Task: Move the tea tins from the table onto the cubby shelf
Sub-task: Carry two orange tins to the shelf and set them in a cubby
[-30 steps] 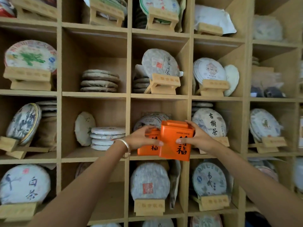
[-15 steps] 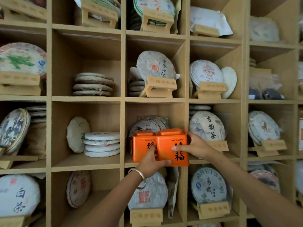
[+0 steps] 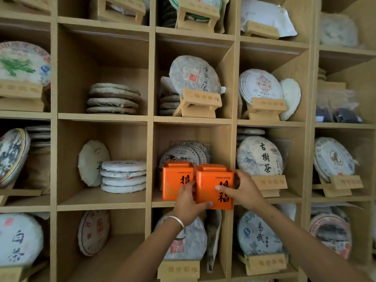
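2 orange tea tins, side by side in mid cubby: L hand [image 3: 188,202] and R hand [image 3: 243,191] both grasping right tin [image 3: 213,188]; left tin [image 3: 176,180] touching it, on cubby shelf [image 3: 101,203].

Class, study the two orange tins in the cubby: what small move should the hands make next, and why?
Probably push the right-hand tin straight back. Both the left hand and right hand grip it, and it seems to overhang the shelf edge, while the left-hand tin sits further in beside it.

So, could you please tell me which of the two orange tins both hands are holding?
The right-hand tin, nearer the camera; the left hand and right hand grip it.
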{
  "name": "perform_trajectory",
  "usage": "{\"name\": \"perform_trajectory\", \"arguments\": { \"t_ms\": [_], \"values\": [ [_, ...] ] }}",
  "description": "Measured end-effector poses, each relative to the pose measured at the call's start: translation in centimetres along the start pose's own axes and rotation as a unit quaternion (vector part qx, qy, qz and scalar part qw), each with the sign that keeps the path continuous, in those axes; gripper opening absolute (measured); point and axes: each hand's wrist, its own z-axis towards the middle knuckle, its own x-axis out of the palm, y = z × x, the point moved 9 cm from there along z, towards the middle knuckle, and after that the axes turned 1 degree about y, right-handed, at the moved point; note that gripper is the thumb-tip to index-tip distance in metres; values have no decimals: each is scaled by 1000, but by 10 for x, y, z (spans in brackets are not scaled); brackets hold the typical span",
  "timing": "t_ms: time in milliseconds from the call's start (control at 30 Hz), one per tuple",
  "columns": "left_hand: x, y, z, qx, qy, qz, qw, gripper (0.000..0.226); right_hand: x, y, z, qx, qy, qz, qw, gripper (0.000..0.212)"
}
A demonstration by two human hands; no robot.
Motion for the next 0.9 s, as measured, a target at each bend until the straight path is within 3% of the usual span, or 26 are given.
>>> {"name": "perform_trajectory", "arguments": {
  "t_ms": [100,233,400,633,900],
  "values": [
    [4,4,1,-9,-19,14,1000,86,-1,-5,-4,8,-33,7,999,65],
    [2,2,2,-1,-59,42,997,73,3,-14,-8,18,-66,-38,997,49],
    [-1,10,-6,-14,-75,88,993,52,21,-32,-23,21,-45,-83,995,40],
    [2,-2,-16,8,-89,262,961,32,28,-36,-34,20,-83,-84,993,35],
    [6,-4,-14,-8,-86,318,944,30,31,-40,-26,25,-94,-123,988,33]
  ]
}}
